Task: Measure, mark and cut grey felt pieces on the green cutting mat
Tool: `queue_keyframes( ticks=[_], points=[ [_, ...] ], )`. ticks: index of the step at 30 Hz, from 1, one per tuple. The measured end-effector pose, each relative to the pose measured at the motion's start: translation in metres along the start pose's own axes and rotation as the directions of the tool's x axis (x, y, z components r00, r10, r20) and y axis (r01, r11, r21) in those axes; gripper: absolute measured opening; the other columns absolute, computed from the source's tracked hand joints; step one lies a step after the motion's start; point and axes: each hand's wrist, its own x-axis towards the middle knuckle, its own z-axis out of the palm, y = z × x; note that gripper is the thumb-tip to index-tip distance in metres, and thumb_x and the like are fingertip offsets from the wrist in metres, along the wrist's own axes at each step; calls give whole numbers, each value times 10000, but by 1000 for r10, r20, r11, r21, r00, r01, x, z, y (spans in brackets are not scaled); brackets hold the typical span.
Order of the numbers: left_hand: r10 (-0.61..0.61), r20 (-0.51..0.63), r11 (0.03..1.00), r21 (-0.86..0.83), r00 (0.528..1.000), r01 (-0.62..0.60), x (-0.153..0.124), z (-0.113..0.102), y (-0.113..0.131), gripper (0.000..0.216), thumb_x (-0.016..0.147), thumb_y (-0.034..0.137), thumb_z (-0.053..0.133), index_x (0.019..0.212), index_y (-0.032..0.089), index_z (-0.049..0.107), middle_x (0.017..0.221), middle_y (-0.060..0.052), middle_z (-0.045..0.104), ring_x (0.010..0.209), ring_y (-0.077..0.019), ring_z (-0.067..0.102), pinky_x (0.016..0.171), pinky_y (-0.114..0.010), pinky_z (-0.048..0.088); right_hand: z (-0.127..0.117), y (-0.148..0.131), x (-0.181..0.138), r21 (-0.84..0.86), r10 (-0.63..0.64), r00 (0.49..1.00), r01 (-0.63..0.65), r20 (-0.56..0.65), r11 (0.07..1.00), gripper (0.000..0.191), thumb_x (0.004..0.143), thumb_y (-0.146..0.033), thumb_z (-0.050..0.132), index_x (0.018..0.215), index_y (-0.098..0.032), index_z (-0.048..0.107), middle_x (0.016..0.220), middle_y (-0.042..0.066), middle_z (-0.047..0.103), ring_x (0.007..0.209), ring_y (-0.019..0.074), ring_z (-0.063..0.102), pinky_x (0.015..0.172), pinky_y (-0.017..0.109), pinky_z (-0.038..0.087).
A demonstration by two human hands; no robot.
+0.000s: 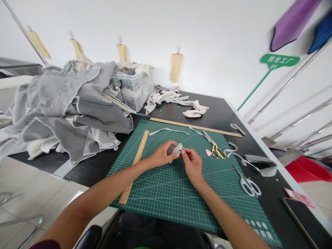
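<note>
A small folded piece of grey fabric (177, 148) is held up between both hands, over the middle of the green cutting mat (166, 197). My left hand (166, 153) grips its left side, fingers curled behind and thumb in front. At its right edge my right hand (192, 164) pinches the cloth between thumb and fingertips. To the right of the hands lie gold-handled scissors (215, 147) and a pink chalk piece (208, 152). A wooden ruler (135, 166) rests on the mat left of my left hand. A thin fabric strip (168, 130) lies beyond them.
A large heap of grey fabric (59, 93) covers the table's left, beside a clear plastic bin (132, 90) of scraps. A long wooden ruler (197, 127) spans the mat's far side. White-handled scissors (249, 185) and a phone (306, 221) lie at the right.
</note>
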Motion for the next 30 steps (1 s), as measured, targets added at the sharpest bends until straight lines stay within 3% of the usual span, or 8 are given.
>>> queue_keyframes(
  ticks=[6,11,16,20,24,28,30],
  points=[
    [86,-54,992,-93,995,-91,5,2,-3,156,917,337,598,913,183,622,1177,-78,644,1099,-198,602,972,-341,441,-4,4,3,32,8,1000,-8,13,999,175,892,-398,655,921,-230,697,799,34,724,709,224,688,724,400,586],
    [107,-79,992,-54,991,-112,3,3,1,268,803,370,757,963,192,636,1183,-72,645,1078,-203,607,948,-332,458,-2,0,1,9,-3,999,3,32,1000,168,879,-390,678,911,-228,704,835,38,725,745,222,681,727,376,575],
    [117,-80,987,-98,990,-125,3,4,5,180,909,360,640,910,183,670,1136,-73,665,1078,-190,614,971,-326,449,2,-3,-2,3,-2,999,2,52,1000,170,878,-404,674,921,-240,685,829,32,720,702,218,681,703,380,581],
    [68,-70,995,-70,995,-73,4,2,5,263,962,377,546,848,174,669,940,-47,686,900,-163,625,840,-286,460,3,-1,-2,0,1,998,-1,58,1000,175,882,-414,666,923,-244,672,830,31,714,716,221,682,716,383,578],
    [-28,-118,998,-65,993,20,6,-3,5,327,961,422,522,782,165,615,719,6,595,689,-122,526,648,-241,389,1,2,-2,-63,21,997,-17,72,998,236,875,-439,678,994,-237,654,825,29,695,728,224,663,698,374,560],
    [-101,-123,971,-228,987,70,10,-6,3,381,931,505,534,774,160,564,694,23,506,647,-104,443,594,-220,350,-1,8,-1,-208,6,997,9,74,978,484,764,-452,791,1155,-227,615,1020,71,690,870,257,659,757,402,557],
    [-153,-94,932,-344,984,112,11,-7,2,405,909,543,559,779,159,553,687,29,477,622,-93,404,566,-210,331,-2,11,0,-268,-49,992,78,116,960,428,769,-426,784,1122,-228,644,1089,87,685,957,276,650,844,438,538]
  ],
)
